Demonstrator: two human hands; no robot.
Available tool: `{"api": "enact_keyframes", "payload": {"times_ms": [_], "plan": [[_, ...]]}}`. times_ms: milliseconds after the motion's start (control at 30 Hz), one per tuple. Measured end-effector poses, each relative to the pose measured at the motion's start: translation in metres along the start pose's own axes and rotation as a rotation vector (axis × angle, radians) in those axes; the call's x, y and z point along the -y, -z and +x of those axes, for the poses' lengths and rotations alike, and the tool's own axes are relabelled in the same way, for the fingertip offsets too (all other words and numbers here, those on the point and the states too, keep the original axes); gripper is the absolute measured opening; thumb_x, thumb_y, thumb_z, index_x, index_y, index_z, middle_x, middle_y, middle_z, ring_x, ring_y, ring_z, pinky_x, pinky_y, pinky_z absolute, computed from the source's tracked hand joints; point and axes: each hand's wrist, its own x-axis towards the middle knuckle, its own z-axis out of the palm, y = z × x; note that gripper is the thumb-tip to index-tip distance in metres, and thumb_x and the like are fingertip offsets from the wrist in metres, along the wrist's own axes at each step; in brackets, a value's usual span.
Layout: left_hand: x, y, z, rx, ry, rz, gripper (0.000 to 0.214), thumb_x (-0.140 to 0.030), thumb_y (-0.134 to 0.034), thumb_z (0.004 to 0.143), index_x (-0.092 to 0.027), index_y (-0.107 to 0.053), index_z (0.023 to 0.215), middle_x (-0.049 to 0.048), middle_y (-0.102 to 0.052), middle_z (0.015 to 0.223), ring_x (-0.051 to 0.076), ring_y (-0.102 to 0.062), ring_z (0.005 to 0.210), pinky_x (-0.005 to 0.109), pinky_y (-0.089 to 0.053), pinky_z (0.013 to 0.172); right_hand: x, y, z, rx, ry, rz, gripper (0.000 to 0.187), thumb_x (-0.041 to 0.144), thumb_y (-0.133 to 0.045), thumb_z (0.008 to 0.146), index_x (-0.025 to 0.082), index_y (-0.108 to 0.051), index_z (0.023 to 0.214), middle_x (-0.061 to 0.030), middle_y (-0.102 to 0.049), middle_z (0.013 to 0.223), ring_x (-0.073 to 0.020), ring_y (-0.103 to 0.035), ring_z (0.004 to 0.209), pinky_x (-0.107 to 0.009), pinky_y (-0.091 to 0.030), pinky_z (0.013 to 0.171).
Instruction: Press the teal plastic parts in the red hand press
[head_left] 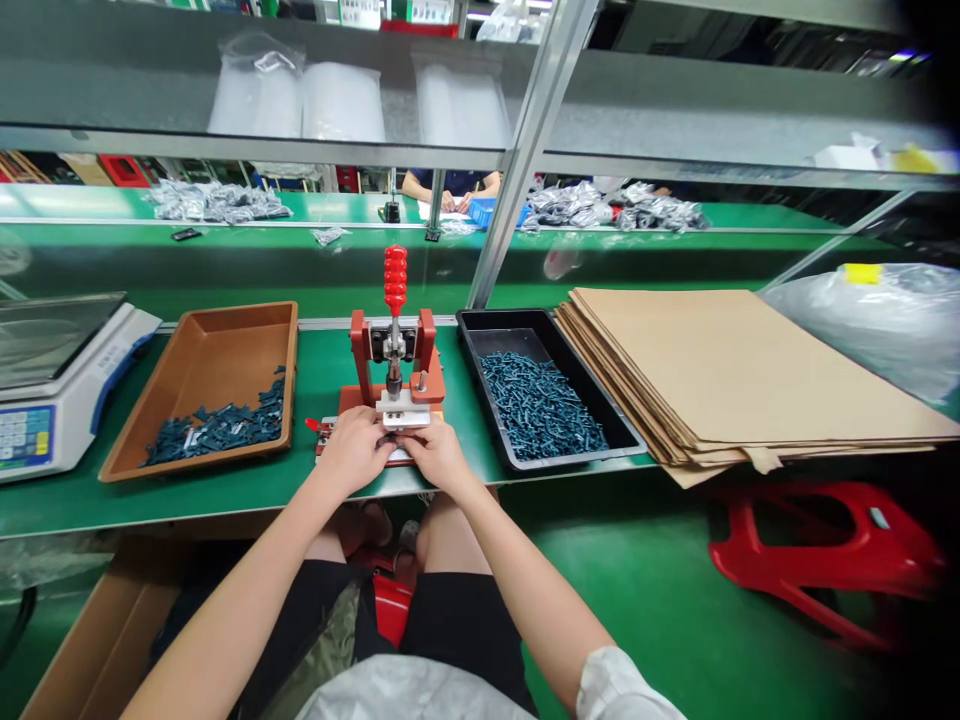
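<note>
A toggle clamp fixture [394, 360] with a red ribbed upright handle stands on the green bench in front of me. My left hand [355, 446] and my right hand [435, 450] meet at its base, just under the pale metal block [403, 412]. Fingers of both hands are bent inward and close together; whatever they pinch is too small or hidden to name. To the left, a brown tray [217, 345] has dark teal plastic pieces [217, 430]. On the right, a black tray [517, 325] contains many small dark teal parts [536, 405].
A digital scale [60, 390] sits at far left. Flat cardboard sheets [720, 360] are stacked right of the black tray, beside a plastic bag [870, 320]. A metal post [525, 150] rises behind. Another person's hands [457, 202] are across the bench. A red stool [825, 550] stands below right.
</note>
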Motion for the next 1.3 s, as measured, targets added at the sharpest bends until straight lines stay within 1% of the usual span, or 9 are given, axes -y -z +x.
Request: {"api": "enact_keyframes", "payload": {"times_ms": [100, 200, 367, 500, 600, 767, 933, 1100, 1300], "plan": [[0.001, 0.003, 0.001, 0.029, -0.021, 0.014, 0.019, -0.029, -0.06, 0.089, -0.019, -0.075, 0.095, 0.0125, -0.069, 0.102, 0.029, -0.061, 0.104, 0.047, -0.048, 0.098, 0.001, 0.0, 0.0, -0.017, -0.008, -0.01, 0.023, 0.013, -0.066, 0.086, 0.028, -0.08, 0.098, -0.0037, -0.078, 0.102, -0.023, -0.071, 0.101, -0.038, -0.055, 0.095], [0.0, 0.005, 0.003, 0.05, 0.004, 0.02, 0.02, -0.03, -0.061, 0.088, -0.019, -0.077, 0.093, 0.0128, -0.069, 0.1, 0.03, -0.061, 0.103, 0.047, -0.049, 0.096, 0.004, 0.002, 0.003, -0.038, -0.027, -0.017, 0.025, 0.012, -0.064, 0.086, 0.027, -0.08, 0.098, -0.0043, -0.076, 0.106, -0.0229, -0.07, 0.101, -0.038, -0.055, 0.094], [0.0, 0.005, 0.005, 0.059, 0.025, 0.021, 0.021, -0.031, -0.062, 0.087, -0.019, -0.078, 0.093, 0.0132, -0.069, 0.099, 0.031, -0.061, 0.101, 0.047, -0.049, 0.092, 0.005, 0.003, 0.005, 0.013, -0.033, 0.013, 0.019, 0.013, -0.069, 0.084, 0.026, -0.08, 0.092, -0.0042, -0.076, 0.105, -0.0233, -0.07, 0.1, -0.038, -0.055, 0.095], [0.0, 0.004, 0.005, 0.066, 0.015, 0.049, 0.022, -0.032, -0.06, 0.089, -0.019, -0.077, 0.093, 0.0131, -0.068, 0.101, 0.031, -0.061, 0.1, 0.047, -0.049, 0.092, 0.003, 0.001, 0.002, -0.015, -0.031, -0.036, 0.025, 0.012, -0.064, 0.087, 0.026, -0.078, 0.102, -0.0052, -0.075, 0.11, -0.0242, -0.068, 0.106, -0.04, -0.053, 0.098], [0.0, 0.003, 0.005, 0.052, 0.02, 0.039, 0.021, -0.031, -0.061, 0.088, -0.019, -0.077, 0.093, 0.0124, -0.069, 0.101, 0.03, -0.061, 0.101, 0.046, -0.049, 0.093, 0.004, -0.002, 0.0, -0.018, -0.017, -0.053, 0.026, 0.011, -0.062, 0.087, 0.025, -0.077, 0.104, -0.0055, -0.074, 0.111, -0.0242, -0.067, 0.107, -0.04, -0.052, 0.099], [-0.001, 0.002, 0.006, 0.022, 0.052, 0.01, 0.019, -0.029, -0.063, 0.085, -0.018, -0.078, 0.088, 0.012, -0.069, 0.096, 0.03, -0.062, 0.099, 0.045, -0.049, 0.091, 0.009, -0.007, -0.005, -0.046, -0.014, -0.051, 0.018, 0.017, -0.061, 0.091, 0.024, -0.075, 0.101, -0.0068, -0.074, 0.105, -0.0242, -0.066, 0.106, -0.04, -0.053, 0.099], [-0.004, 0.002, 0.002, 0.036, 0.027, 0.04, 0.022, -0.03, -0.06, 0.088, -0.018, -0.077, 0.095, 0.0124, -0.068, 0.103, 0.03, -0.06, 0.106, 0.045, -0.048, 0.099, 0.011, -0.008, -0.002, -0.094, -0.036, -0.074, 0.023, 0.015, -0.055, 0.091, 0.022, -0.073, 0.104, -0.0096, -0.07, 0.114, -0.0256, -0.064, 0.109, -0.042, -0.052, 0.1], [-0.003, 0.001, -0.002, 0.052, 0.015, 0.047, 0.023, -0.033, -0.058, 0.091, -0.019, -0.076, 0.097, 0.0119, -0.067, 0.114, 0.031, -0.056, 0.118, 0.047, -0.042, 0.109, 0.011, 0.0, 0.004, -0.004, 0.001, -0.081, 0.028, 0.014, -0.052, 0.09, 0.021, -0.07, 0.111, -0.011, -0.068, 0.119, -0.0278, -0.062, 0.112, -0.045, -0.051, 0.101], [-0.005, -0.001, -0.002, 0.044, 0.05, -0.02, 0.02, -0.029, -0.059, 0.089, -0.02, -0.076, 0.096, 0.0115, -0.068, 0.117, 0.032, -0.053, 0.125, 0.051, -0.04, 0.112, 0.012, 0.006, 0.005, 0.027, -0.018, -0.086, 0.03, 0.012, -0.053, 0.087, 0.022, -0.071, 0.109, -0.0099, -0.068, 0.118, -0.0284, -0.063, 0.11, -0.045, -0.051, 0.1]]}}
